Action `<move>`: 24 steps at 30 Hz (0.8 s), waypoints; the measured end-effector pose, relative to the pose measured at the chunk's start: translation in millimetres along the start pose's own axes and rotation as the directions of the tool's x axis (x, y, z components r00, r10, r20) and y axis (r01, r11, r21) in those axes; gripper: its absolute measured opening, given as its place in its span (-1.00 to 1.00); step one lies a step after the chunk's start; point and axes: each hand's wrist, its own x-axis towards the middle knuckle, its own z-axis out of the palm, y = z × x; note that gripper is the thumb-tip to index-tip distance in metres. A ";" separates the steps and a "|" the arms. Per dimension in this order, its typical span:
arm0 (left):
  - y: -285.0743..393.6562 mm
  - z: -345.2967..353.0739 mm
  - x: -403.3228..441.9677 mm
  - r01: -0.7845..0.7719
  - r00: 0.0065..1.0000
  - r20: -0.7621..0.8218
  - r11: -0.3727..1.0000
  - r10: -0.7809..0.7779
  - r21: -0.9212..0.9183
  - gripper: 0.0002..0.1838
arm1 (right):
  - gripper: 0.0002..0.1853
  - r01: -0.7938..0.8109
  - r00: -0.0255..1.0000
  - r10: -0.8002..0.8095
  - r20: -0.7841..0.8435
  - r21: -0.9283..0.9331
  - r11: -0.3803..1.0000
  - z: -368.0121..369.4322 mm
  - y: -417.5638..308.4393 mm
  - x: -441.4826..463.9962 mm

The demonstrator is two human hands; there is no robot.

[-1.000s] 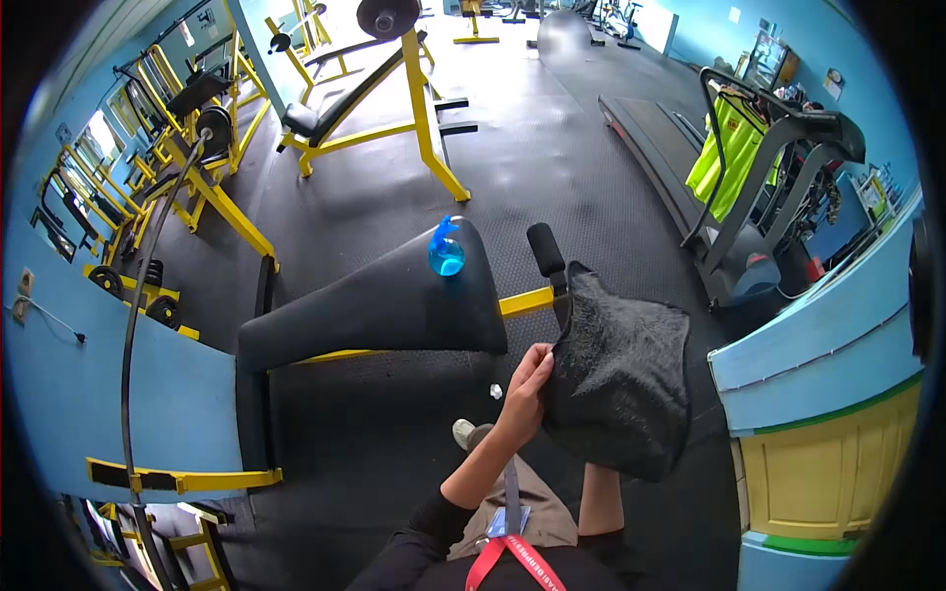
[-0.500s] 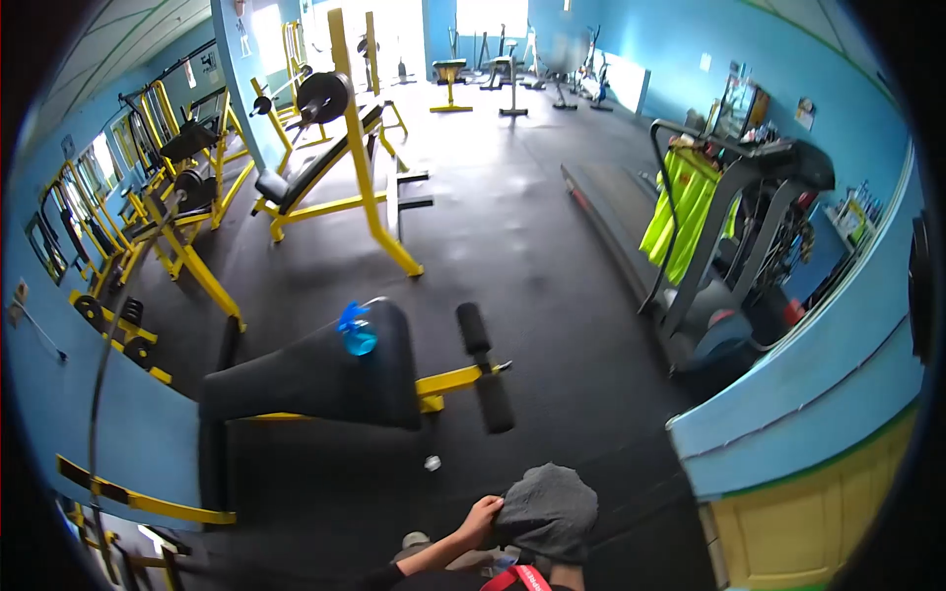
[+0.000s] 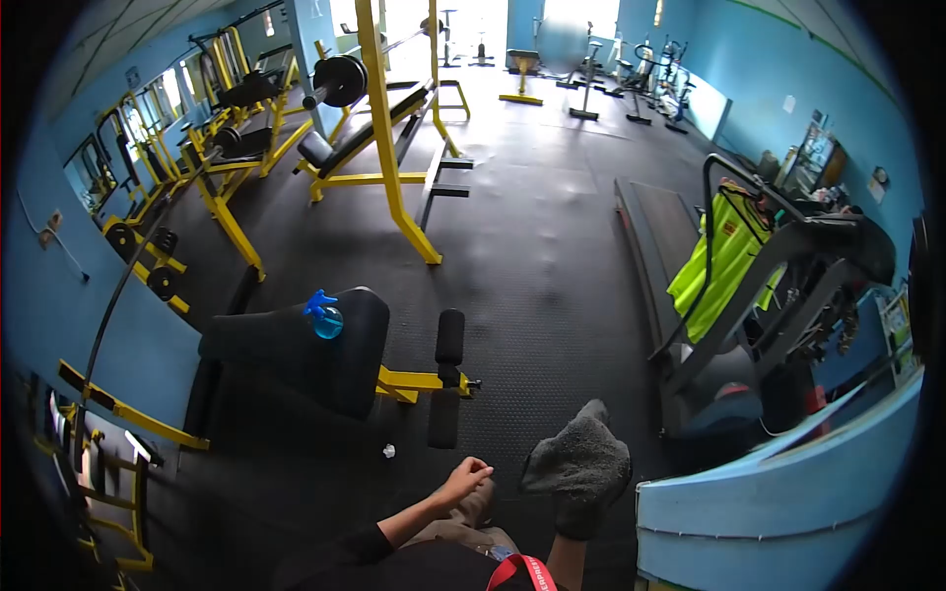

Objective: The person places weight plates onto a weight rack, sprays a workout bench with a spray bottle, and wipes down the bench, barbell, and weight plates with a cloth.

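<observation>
My left hand (image 3: 467, 481) is held out in front of my lap, fingers bent and drawn together, with no object visible in them. To its right, a grey fabric mitt or cloth (image 3: 581, 461) covers my right hand. Only the right wrist and forearm (image 3: 566, 563) show below it, so the right fingers are hidden. The two hands are apart. Past them, a blue spray bottle (image 3: 327, 321) stands on a black padded bench (image 3: 350, 364) with a yellow frame.
Foam rollers (image 3: 449, 337) stick out from the bench's end. A crumpled white scrap (image 3: 388, 451) lies on the black floor. A treadmill (image 3: 729, 379) with a neon yellow garment (image 3: 724, 261) stands right, behind a low blue wall (image 3: 769, 502). A yellow barbell rack (image 3: 389, 148) stands ahead.
My left hand has let go of the grey fabric and moved slightly left. The covered right hand has moved up and right. My view has turned, shifting the bench left.
</observation>
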 end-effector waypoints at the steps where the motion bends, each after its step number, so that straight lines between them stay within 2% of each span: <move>1: 6.5 -4.2 10.5 0.069 0.996 -0.052 0.997 -0.071 -0.041 -0.73 | -0.66 -0.019 1.000 0.019 0.015 -0.002 1.000 -0.2 -2.2 14.3; 3: 19.1 -9.1 41.7 0.136 0.981 -0.115 0.978 -0.156 -0.161 -0.74 | -0.67 -0.058 0.997 0.058 0.042 -0.018 0.998 1.9 -4.3 46.0; 4: 22.8 -10.8 62.2 0.120 0.983 -0.103 0.953 -0.153 -0.277 -0.76 | -0.67 -0.070 0.996 0.072 0.046 -0.041 0.997 4.3 -6.8 65.8; 7: 57.6 -1.9 115.4 0.034 0.962 -0.242 0.937 -0.124 -0.346 -0.81 | -0.67 -0.119 0.988 0.128 0.089 -0.094 0.988 10.7 -9.9 123.1; 10: 98.2 6.2 185.2 -0.114 0.933 -0.352 0.867 -0.074 -0.486 -0.85 | -0.68 -0.157 0.976 0.176 0.127 -0.143 0.977 24.1 -15.5 194.9; 13: 161.6 10.0 247.5 -0.347 0.860 -0.509 0.708 -0.021 -0.615 -0.88 | -0.68 -0.177 0.963 0.210 0.167 -0.189 0.966 44.0 -31.6 269.3; 15: 207.5 3.3 282.0 -0.473 0.796 -0.599 0.707 0.087 -0.526 -0.88 | -0.69 -0.174 0.959 0.217 0.183 -0.226 0.959 54.3 -44.8 312.7; 16: 228.0 -2.1 297.7 -0.477 0.785 -0.615 0.704 0.072 -0.526 -0.88 | -0.69 -0.172 0.959 0.218 0.181 -0.238 0.956 62.6 -50.8 334.4; 18: 261.0 -10.9 324.0 -0.598 0.687 -0.707 0.684 0.168 -0.418 -0.87 | -0.69 -0.155 0.959 0.209 0.192 -0.261 0.953 76.5 -66.4 377.5; 24: 320.6 -54.7 402.7 -0.647 0.605 -0.791 0.635 0.092 -0.422 -0.86 | -0.70 -0.121 0.967 0.187 0.171 -0.337 0.934 147.4 -93.3 523.2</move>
